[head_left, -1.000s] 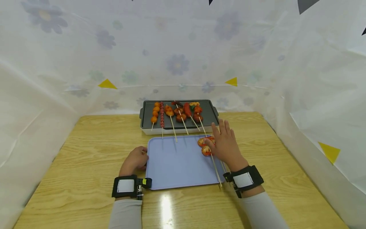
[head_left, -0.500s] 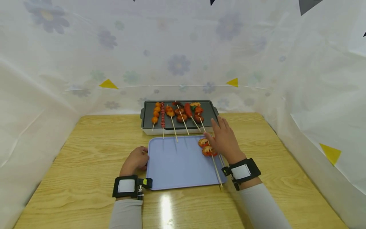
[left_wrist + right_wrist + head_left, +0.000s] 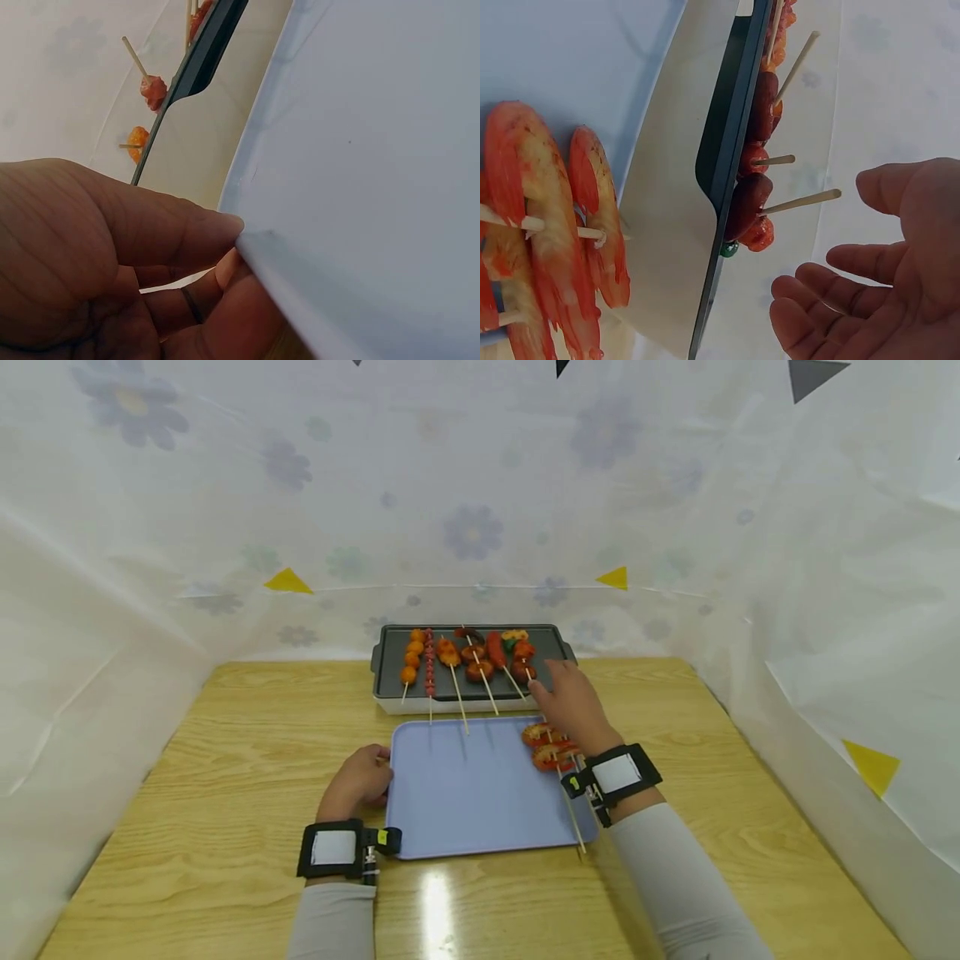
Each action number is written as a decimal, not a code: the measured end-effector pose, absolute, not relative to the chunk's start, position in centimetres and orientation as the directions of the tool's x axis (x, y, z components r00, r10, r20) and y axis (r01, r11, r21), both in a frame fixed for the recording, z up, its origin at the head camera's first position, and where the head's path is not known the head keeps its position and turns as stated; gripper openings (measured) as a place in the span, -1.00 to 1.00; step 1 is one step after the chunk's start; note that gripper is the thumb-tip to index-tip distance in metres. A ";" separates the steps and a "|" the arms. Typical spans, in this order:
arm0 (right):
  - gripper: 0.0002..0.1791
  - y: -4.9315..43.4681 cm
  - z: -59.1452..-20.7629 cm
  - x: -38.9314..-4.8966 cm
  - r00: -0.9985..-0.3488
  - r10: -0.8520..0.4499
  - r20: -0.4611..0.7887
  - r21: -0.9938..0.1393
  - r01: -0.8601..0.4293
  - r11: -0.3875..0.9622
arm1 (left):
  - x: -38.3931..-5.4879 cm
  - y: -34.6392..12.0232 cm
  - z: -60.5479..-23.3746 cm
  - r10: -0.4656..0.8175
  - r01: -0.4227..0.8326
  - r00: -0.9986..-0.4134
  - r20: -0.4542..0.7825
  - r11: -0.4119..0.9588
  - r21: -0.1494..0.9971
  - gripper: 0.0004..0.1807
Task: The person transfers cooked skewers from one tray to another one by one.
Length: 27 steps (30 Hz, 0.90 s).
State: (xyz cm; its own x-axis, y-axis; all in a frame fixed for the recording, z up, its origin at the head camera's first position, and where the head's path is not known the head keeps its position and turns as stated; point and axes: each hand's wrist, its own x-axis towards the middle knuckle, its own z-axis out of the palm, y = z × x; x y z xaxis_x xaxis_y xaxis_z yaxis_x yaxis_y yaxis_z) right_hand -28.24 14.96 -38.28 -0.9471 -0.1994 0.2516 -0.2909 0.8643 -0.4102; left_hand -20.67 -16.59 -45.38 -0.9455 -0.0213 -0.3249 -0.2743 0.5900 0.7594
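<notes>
My left hand holds the left edge of a pale blue tray; in the left wrist view the thumb lies at the tray's rim with fingers curled below. My right hand hovers by the front right of the grill pan, fingers relaxed and apart, nothing in them. Nearest to it is a skewer of mixed pieces; in the right wrist view its bare stick points toward the hand without touching it. Shrimp skewers lie on the tray's right side, partly hidden by the right wrist in the head view.
Behind the tray stands a dark grill pan on a white base. Several skewers lie across it, including orange balls, a thin red one and a red sausage. Their sticks overhang the front edge. A wooden table lies beneath.
My right hand has moved forward and slightly left, from above the shrimp skewers to the grill pan's front right. The left hand stays at the tray's edge.
</notes>
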 end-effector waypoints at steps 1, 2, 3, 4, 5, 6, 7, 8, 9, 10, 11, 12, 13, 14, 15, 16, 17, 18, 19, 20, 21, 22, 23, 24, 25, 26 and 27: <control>-0.37 14.9 -38.3 -28.4 -0.947 -0.199 0.250 -0.411 -0.290 0.864 | -20.7 -16.6 -45.3 -0.024 -0.277 -0.945 -0.326 0.589 0.760 -0.54; -0.38 14.9 -38.3 -28.5 -0.948 -0.202 0.248 -0.410 -0.291 0.864 | -20.7 -16.5 -45.3 -0.023 -0.276 -0.945 -0.326 0.589 0.760 -0.54; -0.39 14.9 -38.4 -28.6 -0.948 -0.205 0.245 -0.408 -0.293 0.865 | -20.6 -16.5 -45.3 -0.025 -0.278 -0.945 -0.326 0.588 0.760 -0.54; -0.39 15.0 -38.4 -28.8 -0.948 -0.208 0.242 -0.407 -0.294 0.865 | -20.6 -16.5 -45.3 -0.025 -0.279 -0.944 -0.328 0.589 0.758 -0.54; -0.41 15.0 -38.5 -28.9 -0.946 -0.213 0.243 -0.405 -0.299 0.864 | -20.6 -16.5 -45.3 -0.027 -0.282 -0.943 -0.330 0.590 0.756 -0.54; -0.42 15.0 -38.6 -29.1 -0.945 -0.217 0.245 -0.407 -0.303 0.862 | -20.6 -16.5 -45.3 -0.027 -0.284 -0.943 -0.333 0.591 0.756 -0.54; -0.44 14.9 -38.6 -29.2 -0.943 -0.217 0.251 -0.409 -0.307 0.860 | -20.6 -16.4 -45.3 -0.030 -0.288 -0.942 -0.335 0.589 0.755 -0.54; -0.46 14.9 -38.7 -29.3 -0.941 -0.218 0.260 -0.409 -0.311 0.858 | -20.6 -16.5 -45.3 -0.031 -0.290 -0.941 -0.337 0.590 0.754 -0.54; -0.51 14.8 -38.7 -29.4 -0.940 -0.213 0.268 -0.418 -0.312 0.853 | -20.6 -16.5 -45.4 -0.034 -0.293 -0.940 -0.339 0.588 0.754 -0.54; -0.54 14.7 -38.8 -29.5 -0.940 -0.207 0.270 -0.433 -0.311 0.846 | -20.5 -16.5 -45.4 -0.034 -0.292 -0.940 -0.339 0.589 0.753 -0.54; -0.57 14.6 -38.9 -29.5 -0.941 -0.204 0.270 -0.443 -0.310 0.841 | -20.5 -16.6 -45.4 -0.037 -0.295 -0.940 -0.340 0.591 0.751 -0.54; -0.59 14.4 -38.9 -29.6 -0.942 -0.202 0.268 -0.455 -0.308 0.835 | -20.4 -16.7 -45.5 -0.040 -0.296 -0.939 -0.340 0.594 0.748 -0.54; -0.62 14.3 -39.0 -29.6 -0.945 -0.199 0.258 -0.468 -0.302 0.831 | -20.4 -16.8 -45.5 -0.045 -0.300 -0.938 -0.343 0.597 0.744 -0.54; -0.64 14.1 -39.0 -29.7 -0.949 -0.197 0.248 -0.478 -0.296 0.827 | -20.3 -16.9 -45.5 -0.046 -0.299 -0.938 -0.342 0.604 0.739 -0.54; -0.65 14.0 -39.1 -29.7 -0.951 -0.196 0.238 -0.486 -0.291 0.824 | -20.2 -17.0 -45.6 -0.049 -0.301 -0.938 -0.343 0.607 0.736 -0.54; -0.65 13.9 -39.1 -29.8 -0.953 -0.198 0.228 -0.487 -0.288 0.825 | -20.1 -17.0 -45.6 -0.046 -0.297 -0.939 -0.342 0.612 0.733 -0.54; -0.65 13.8 -39.2 -29.8 -0.955 -0.197 0.223 -0.482 -0.283 0.829 | -20.1 -17.1 -45.5 -0.047 -0.298 -0.938 -0.343 0.613 0.732 -0.55; -0.67 13.7 -39.2 -29.9 -0.957 -0.191 0.220 -0.479 -0.276 0.833 | -20.1 -17.1 -45.6 -0.046 -0.296 -0.939 -0.341 0.613 0.733 -0.55; -0.67 13.7 -39.2 -29.9 -0.959 -0.183 0.217 -0.478 -0.268 0.836 | -20.1 -17.1 -45.5 -0.043 -0.294 -0.939 -0.340 0.611 0.735 -0.55; -0.68 13.7 -39.1 -30.0 -0.960 -0.176 0.218 -0.476 -0.261 0.840 | -20.1 -17.0 -45.5 -0.036 -0.287 -0.941 -0.336 0.611 0.738 -0.55; -0.69 13.7 -39.1 -30.0 -0.961 -0.172 0.216 -0.476 -0.257 0.841 | -20.2 -17.0 -45.5 -0.032 -0.283 -0.942 -0.334 0.609 0.741 -0.55; -0.69 13.7 -39.0 -30.1 -0.963 -0.169 0.211 -0.477 -0.252 0.842 | -20.3 -16.9 -45.5 -0.028 -0.278 -0.944 -0.330 0.609 0.743 -0.55; -0.69 13.8 -39.0 -30.1 -0.963 -0.167 0.210 -0.477 -0.250 0.842 | -20.4 -16.8 -45.5 -0.029 -0.278 -0.944 -0.330 0.610 0.742 -0.55; -0.70 13.8 -38.9 -30.1 -0.963 -0.168 0.213 -0.478 -0.252 0.841 | -20.5 -16.8 -45.6 -0.028 -0.275 -0.945 -0.327 0.612 0.742 -0.55; -0.71 13.8 -38.8 -30.1 -0.962 -0.170 0.212 -0.480 -0.254 0.840 | -20.5 -16.7 -45.6 -0.027 -0.272 -0.945 -0.325 0.613 0.742 -0.56; -0.73 13.8 -38.8 -30.2 -0.962 -0.172 0.212 -0.481 -0.255 0.839 | -20.6 -16.7 -45.6 -0.026 -0.269 -0.946 -0.322 0.615 0.741 -0.56; -0.75 13.9 -38.8 -30.2 -0.962 -0.173 0.212 -0.480 -0.256 0.839 | -20.7 -16.7 -45.6 -0.025 -0.267 -0.947 -0.320 0.615 0.742 -0.56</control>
